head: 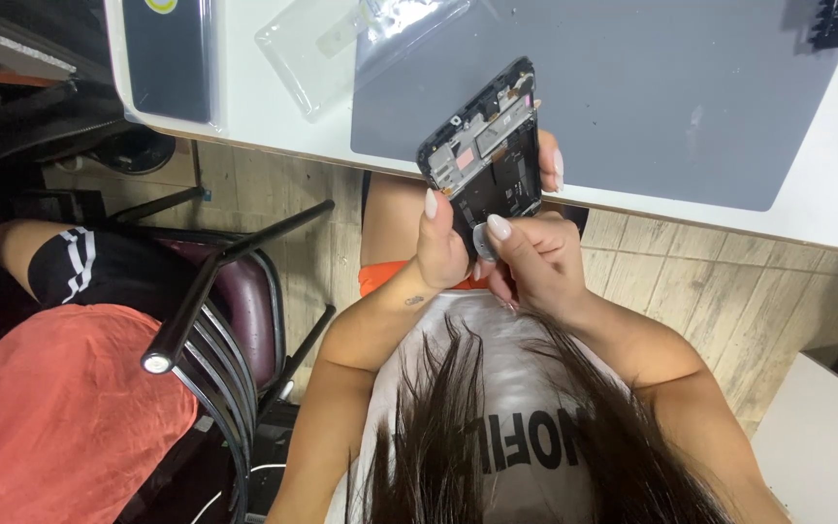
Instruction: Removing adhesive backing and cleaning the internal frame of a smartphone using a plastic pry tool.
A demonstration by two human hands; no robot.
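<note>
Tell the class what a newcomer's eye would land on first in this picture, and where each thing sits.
First, the opened phone frame, its dark insides exposed, held up at centre above the table edge by the left hand, while the right hand presses a small pale pick to its lower end. Behind it lies a grey work mat on the white table. At lower left, a second person in an orange-red top sits beside a dark chair.

I see a clear plastic bag (327, 44) on the white table's far edge, beside a dark flat package (169, 58).
</note>
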